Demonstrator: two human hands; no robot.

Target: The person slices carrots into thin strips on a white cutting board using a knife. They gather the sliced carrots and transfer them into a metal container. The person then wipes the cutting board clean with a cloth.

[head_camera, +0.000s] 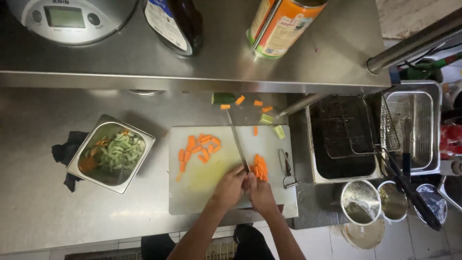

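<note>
two hands meet at the near edge of a white cutting board (202, 192) on a steel counter (38, 212). left hand (230, 187) is closed around the handle of a long knife (237, 139); blade runs away from the person across the board. right hand (261, 191) sits just beside it, fingers curled over a bunch of carrot sticks (260, 166) — grip looks closed, though the fingertips are hard to make out. cut carrot pieces (199, 147) lie scattered left of the blade. peeler (287, 169) rests at the board's right edge. more carrot bits and a cucumber end (223, 98) lie past the board's far edge. square steel pan (111, 153) of sliced vegetables stands to the left, near a dark cloth (65, 154). fryer (341, 144) with wire basket to the right.
</note>
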